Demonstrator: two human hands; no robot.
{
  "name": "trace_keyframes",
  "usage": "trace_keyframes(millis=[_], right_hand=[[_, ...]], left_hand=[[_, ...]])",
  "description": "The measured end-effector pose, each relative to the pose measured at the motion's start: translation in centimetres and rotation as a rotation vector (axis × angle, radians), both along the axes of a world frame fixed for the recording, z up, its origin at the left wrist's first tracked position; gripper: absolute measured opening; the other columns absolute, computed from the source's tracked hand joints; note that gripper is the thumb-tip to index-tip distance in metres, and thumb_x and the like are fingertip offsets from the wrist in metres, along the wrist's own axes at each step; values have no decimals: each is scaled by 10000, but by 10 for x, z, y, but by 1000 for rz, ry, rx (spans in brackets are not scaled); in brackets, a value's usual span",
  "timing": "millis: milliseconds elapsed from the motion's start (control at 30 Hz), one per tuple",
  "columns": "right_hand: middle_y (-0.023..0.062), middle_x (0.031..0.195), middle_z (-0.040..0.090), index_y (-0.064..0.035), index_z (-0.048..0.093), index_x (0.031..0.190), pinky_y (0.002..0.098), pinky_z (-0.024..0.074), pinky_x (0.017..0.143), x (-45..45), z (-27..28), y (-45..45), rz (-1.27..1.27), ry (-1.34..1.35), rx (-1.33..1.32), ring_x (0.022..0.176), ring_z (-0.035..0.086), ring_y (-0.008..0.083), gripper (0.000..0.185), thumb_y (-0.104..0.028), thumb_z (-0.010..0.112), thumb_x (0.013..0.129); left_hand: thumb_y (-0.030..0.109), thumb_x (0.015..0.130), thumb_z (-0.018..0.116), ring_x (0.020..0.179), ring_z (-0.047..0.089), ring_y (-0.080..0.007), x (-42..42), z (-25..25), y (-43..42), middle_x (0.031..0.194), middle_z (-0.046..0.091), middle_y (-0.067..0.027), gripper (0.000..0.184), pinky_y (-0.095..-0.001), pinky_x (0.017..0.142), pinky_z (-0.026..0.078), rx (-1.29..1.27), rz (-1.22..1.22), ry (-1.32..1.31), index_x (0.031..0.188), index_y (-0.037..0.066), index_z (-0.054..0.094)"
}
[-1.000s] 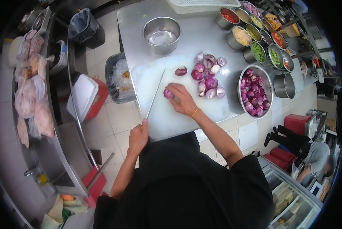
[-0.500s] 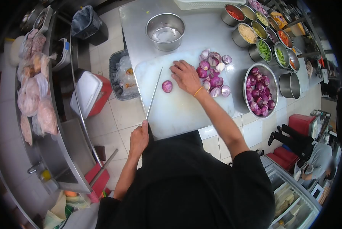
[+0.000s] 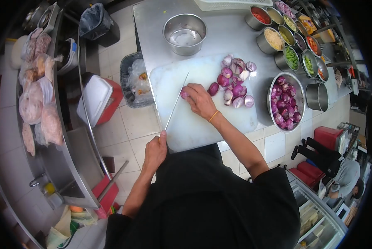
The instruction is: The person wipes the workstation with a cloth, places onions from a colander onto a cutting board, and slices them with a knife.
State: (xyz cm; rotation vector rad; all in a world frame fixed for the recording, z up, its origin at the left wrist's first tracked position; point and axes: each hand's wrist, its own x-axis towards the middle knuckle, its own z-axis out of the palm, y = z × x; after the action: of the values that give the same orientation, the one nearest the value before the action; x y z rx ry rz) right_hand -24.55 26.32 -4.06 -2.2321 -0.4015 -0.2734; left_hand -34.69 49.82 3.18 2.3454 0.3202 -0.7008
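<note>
In my closed left hand (image 3: 155,150) is the handle of a long knife (image 3: 175,106), its blade pointing away from me across the white cutting board (image 3: 194,128). My right hand (image 3: 200,101), with a yellow band at the wrist, has its fingers closed on a red onion (image 3: 184,95). The blade lies close along the onion's left side; whether it touches is unclear. My fingers hide part of that onion. To the right of the hand, a pile of peeled red onions (image 3: 237,90) rests on the board, some showing pale cut faces.
Beyond the board stands a steel pot (image 3: 184,35). A steel bowl of red onions (image 3: 303,99) sits at the right, near several containers of chopped vegetables (image 3: 291,58). A lined bin (image 3: 127,89) is left of the table. Another person (image 3: 346,178) is at far right.
My right hand has moved left and closed over the single onion, which lay free before. The knife has shifted right, up against or near that onion.
</note>
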Motion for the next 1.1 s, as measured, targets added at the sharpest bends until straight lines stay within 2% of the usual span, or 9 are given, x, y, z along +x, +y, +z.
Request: trace_keyframes(millis=[233, 333, 433, 633, 767, 833, 967, 1067, 1100], right_hand=[[151, 1164, 608, -15, 641, 1124, 412, 508, 930, -1, -3, 0, -68, -3, 43, 1108, 580, 349, 313, 21, 676, 815], [152, 1156, 610, -16, 638, 1125, 415, 508, 925, -3, -6, 2, -96, -31, 75, 1096, 584, 350, 313, 23, 672, 816], [162, 1137, 631, -22, 642, 1131, 416, 518, 904, -2, -11, -1, -86, -57, 67, 1073, 602, 359, 298, -5, 690, 837], [161, 1116, 636, -22, 645, 1099, 420, 517, 885, -3, -6, -1, -124, -58, 145, 1047, 612, 357, 256, 4, 677, 846], [154, 1100, 641, -30, 647, 1085, 419, 520, 876, -4, -8, 1, -141, -40, 166, 1033, 618, 348, 249, 3, 682, 841], [151, 1092, 644, -34, 647, 1082, 417, 521, 871, -3, -11, 1, -155, -31, 163, 1027, 621, 343, 250, 1, 685, 838], [147, 1083, 645, -34, 647, 1076, 411, 523, 861, -4, -14, 1, -172, -43, 182, 1018, 624, 340, 248, 10, 684, 835], [147, 1079, 645, -34, 645, 1076, 408, 523, 861, -4, -12, -2, -164, -31, 211, 1020, 625, 341, 251, 11, 686, 832], [147, 1077, 645, -33, 643, 1076, 408, 523, 860, -5, -12, -1, -165, -38, 215, 1020, 624, 342, 252, 10, 687, 832]], left_hand=[[481, 1046, 378, 868, 601, -564, -5, 17, 7, 834, 627, -385, 663, -579, 815, 472, 105, -92, 66, 860, -103, 634], [469, 1049, 367, 872, 601, -565, -10, 8, 9, 840, 627, -391, 662, -584, 818, 471, 176, -118, 50, 864, -109, 633], [471, 1050, 354, 881, 605, -566, 17, -3, -5, 853, 627, -397, 669, -587, 828, 472, 101, -141, -7, 866, -110, 631], [469, 1051, 359, 842, 609, -566, 7, 25, -1, 838, 627, -393, 664, -593, 801, 473, 147, -165, 53, 859, -107, 629], [467, 1054, 346, 846, 609, -566, 6, -2, -5, 838, 619, -400, 673, -595, 792, 465, 158, -179, 4, 849, -109, 627], [465, 1055, 338, 860, 608, -568, 28, 3, -16, 840, 615, -404, 678, -594, 799, 462, 117, -177, -3, 847, -111, 628], [460, 1057, 338, 882, 603, -572, 9, 30, -10, 859, 622, -396, 673, -591, 818, 459, 139, -174, 58, 847, -109, 631], [456, 1058, 333, 904, 601, -569, -12, -5, 3, 875, 619, -401, 674, -595, 832, 452, 157, -213, -7, 862, -114, 634], [455, 1058, 333, 908, 599, -570, -5, -3, -3, 883, 619, -402, 673, -595, 835, 451, 146, -196, 13, 868, -115, 636]])
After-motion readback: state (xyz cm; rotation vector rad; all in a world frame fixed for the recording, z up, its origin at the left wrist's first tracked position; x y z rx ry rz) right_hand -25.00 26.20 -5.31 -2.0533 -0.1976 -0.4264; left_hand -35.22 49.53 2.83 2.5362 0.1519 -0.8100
